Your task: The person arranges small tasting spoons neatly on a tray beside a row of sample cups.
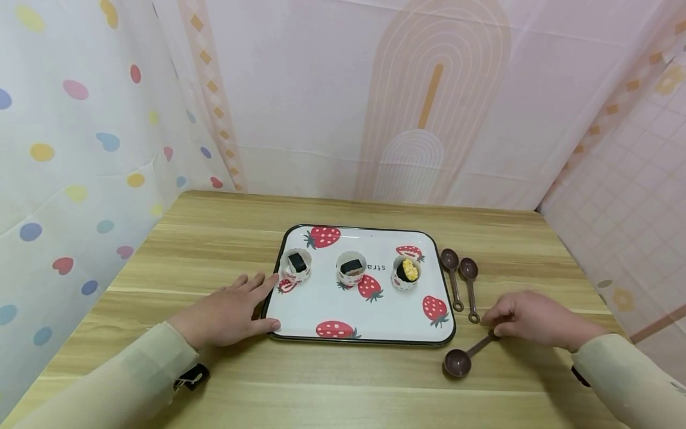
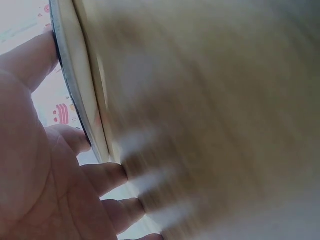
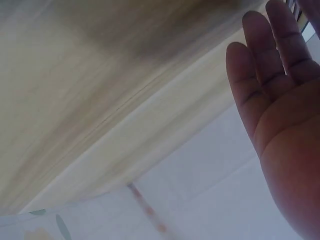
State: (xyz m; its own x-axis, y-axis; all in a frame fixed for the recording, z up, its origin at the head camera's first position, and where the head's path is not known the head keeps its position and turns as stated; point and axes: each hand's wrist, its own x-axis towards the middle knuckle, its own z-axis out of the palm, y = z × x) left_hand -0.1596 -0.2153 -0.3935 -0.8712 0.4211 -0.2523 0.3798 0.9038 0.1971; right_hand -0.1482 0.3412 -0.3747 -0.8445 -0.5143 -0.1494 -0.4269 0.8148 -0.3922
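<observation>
My left hand rests at the left edge of a white strawberry-print tray, its fingers spread and its thumb over the rim. The left wrist view shows that hand's fingertips along the tray's edge and the table. Between right thumb and fingers, my right hand pinches the handle end of a brown measuring spoon. This spoon's bowl points left, in front of the tray's near right corner. In the right wrist view, the right palm shows but the spoon is hidden.
On the tray stand three paper cups: left, middle and right. Each holds a black-wrapped sushi piece; the right piece has a yellow topping. Two more brown measuring spoons lie right of the tray on the wooden table.
</observation>
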